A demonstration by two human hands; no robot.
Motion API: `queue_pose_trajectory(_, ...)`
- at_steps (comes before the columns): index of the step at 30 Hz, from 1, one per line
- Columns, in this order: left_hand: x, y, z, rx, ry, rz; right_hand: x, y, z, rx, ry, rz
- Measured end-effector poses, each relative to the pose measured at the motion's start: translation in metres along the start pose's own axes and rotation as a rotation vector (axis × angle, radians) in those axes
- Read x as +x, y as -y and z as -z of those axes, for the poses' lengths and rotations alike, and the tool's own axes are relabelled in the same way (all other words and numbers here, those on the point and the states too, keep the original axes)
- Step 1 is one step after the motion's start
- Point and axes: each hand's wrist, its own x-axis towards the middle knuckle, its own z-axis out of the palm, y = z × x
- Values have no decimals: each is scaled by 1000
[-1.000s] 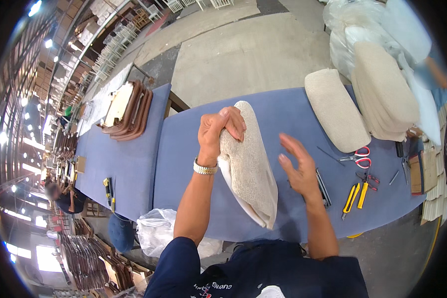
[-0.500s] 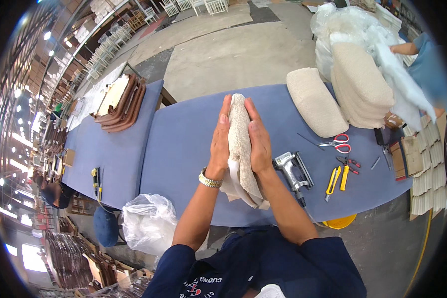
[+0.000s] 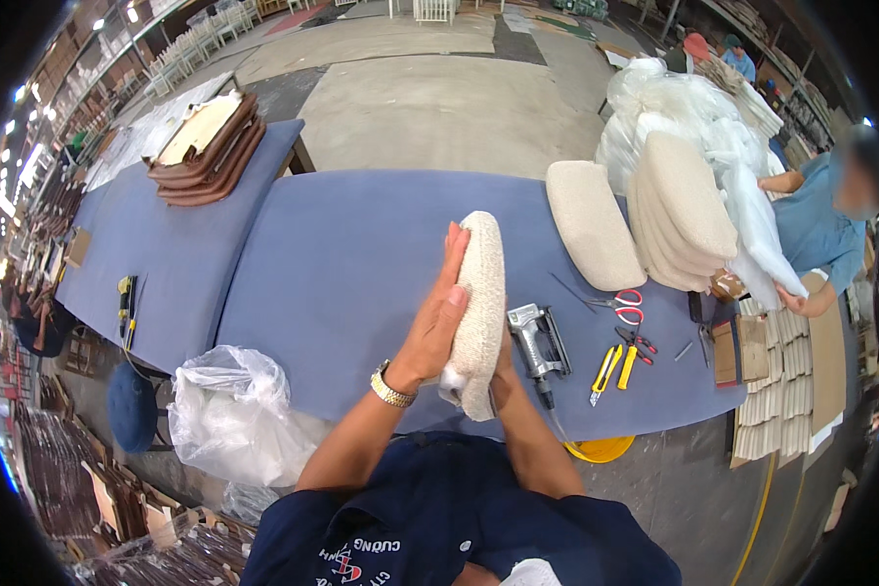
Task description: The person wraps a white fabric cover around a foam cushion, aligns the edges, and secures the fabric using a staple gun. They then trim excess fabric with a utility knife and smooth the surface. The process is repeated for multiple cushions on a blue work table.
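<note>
A cream fabric-covered cushion (image 3: 483,293) stands nearly on edge above the blue work table (image 3: 361,254), close to my body. My left hand (image 3: 434,327) lies along its left face, fingers straight and pressed to the fabric, thumb toward me. On the other side, my right hand (image 3: 505,366) holds the cushion; most of its fingers are hidden behind it. Loose fabric and a bit of white filling show at the cushion's near end. Just right of my right hand lies a silver staple gun (image 3: 539,342) with its hose attached.
On the right lie red-handled scissors (image 3: 627,306), a yellow cutter (image 3: 605,374) and pliers (image 3: 630,361). Behind them are a single cream cushion (image 3: 596,225) and a stack (image 3: 688,210). A co-worker (image 3: 820,215) handles white wadding. Brown pads (image 3: 210,156) are stacked left; a plastic bag (image 3: 239,410) sits near-left.
The cushion has turned, showing more of its left face, and my right hand has slipped mostly behind it. My view has shifted, bringing more of the co-worker into sight.
</note>
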Motion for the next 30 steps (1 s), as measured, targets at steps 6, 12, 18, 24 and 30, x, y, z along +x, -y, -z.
queue_pose_trajectory(6,4,-20,19,-171,-137,174,21,23,-51,-10,-131,-118)
queue_pose_trajectory(12,24,-62,45,-78,-166,237,21,61,-104,-149,43,47)
queue_pose_trajectory(18,0,23,44,99,-258,284,-4,-18,-67,-89,-37,-79)
queue_pose_trajectory(24,-10,52,62,53,-126,186,11,-18,-68,-37,-121,-121)
queue_pose_trajectory(30,-127,171,87,45,43,607,-4,-62,-41,75,-266,-243)
